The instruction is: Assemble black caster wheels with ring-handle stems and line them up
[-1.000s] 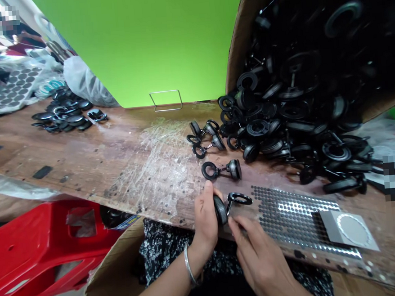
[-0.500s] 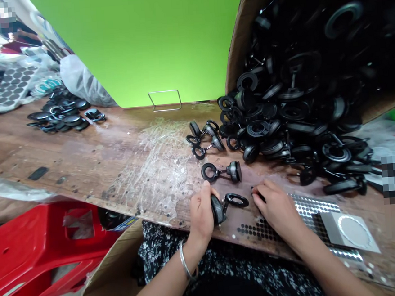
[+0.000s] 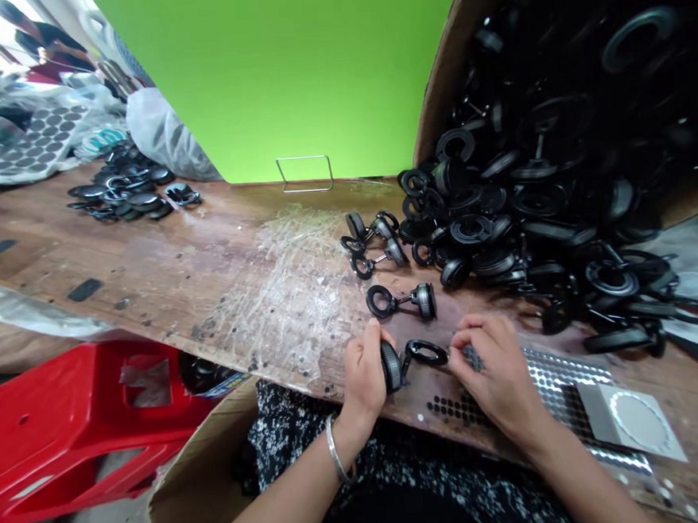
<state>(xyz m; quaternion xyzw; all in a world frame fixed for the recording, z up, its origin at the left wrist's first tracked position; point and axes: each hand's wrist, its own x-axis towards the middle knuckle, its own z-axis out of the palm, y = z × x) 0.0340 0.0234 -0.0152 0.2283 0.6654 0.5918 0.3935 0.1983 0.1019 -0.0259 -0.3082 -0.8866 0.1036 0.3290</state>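
Note:
My left hand (image 3: 365, 372) is closed round the ribbed round base of a black ring-armed holder (image 3: 392, 368). The holder's hinged arm and flat ring (image 3: 425, 352) point right. At the far end of that ring is my right hand (image 3: 493, 367), thumb and fingers pinched together; whatever is between them is too small to make out. A similar holder (image 3: 400, 301) lies just beyond my hands. Under and beside my right wrist are a sheet of small black dots (image 3: 455, 408) and a silvery dotted sheet (image 3: 563, 366).
A big pile of black holders (image 3: 498, 259) spills from a cardboard box (image 3: 439, 56) at right. Behind stands a green panel (image 3: 288, 74) with a wire stand (image 3: 305, 174). More black parts (image 3: 122, 190) lie far left. A red stool (image 3: 55, 425) is below the table edge; a person (image 3: 50, 39) sits beyond.
My right hand has closed in on the held holder's ring, its fingers now at the ring's end. My left hand keeps its grip. The whole view has shifted slightly.

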